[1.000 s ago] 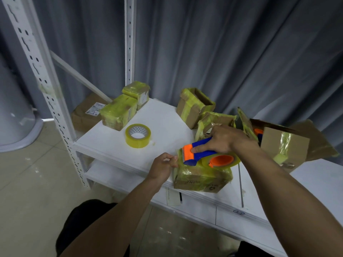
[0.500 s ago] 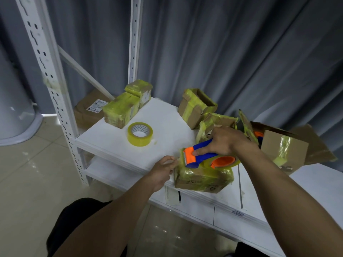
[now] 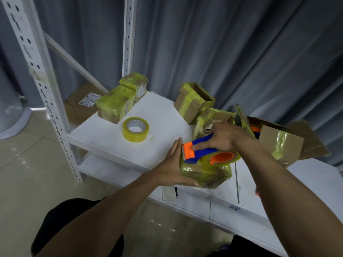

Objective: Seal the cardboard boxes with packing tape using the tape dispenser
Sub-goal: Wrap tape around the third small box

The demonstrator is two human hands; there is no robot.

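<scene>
A small cardboard box (image 3: 207, 173) wrapped in yellow tape sits at the front edge of the white shelf (image 3: 163, 130). My left hand (image 3: 173, 165) lies flat against its left side, fingers straight, thumb under the lower edge. My right hand (image 3: 223, 138) grips the blue and orange tape dispenser (image 3: 199, 151), which rests on top of the box with its orange cutter end at the left edge. A spare roll of yellow tape (image 3: 135, 129) lies on the shelf to the left.
Two taped boxes (image 3: 116, 103) stand at the shelf's back left. An open box (image 3: 194, 102) and more open cartons (image 3: 280, 143) crowd the back right. White shelf uprights (image 3: 42, 86) rise at left. A brown parcel (image 3: 81, 102) lies on the floor behind.
My left hand went from a loose fist beside the box to a flat palm pressed against its left side. The dispenser stayed on the box top, held by my right hand.
</scene>
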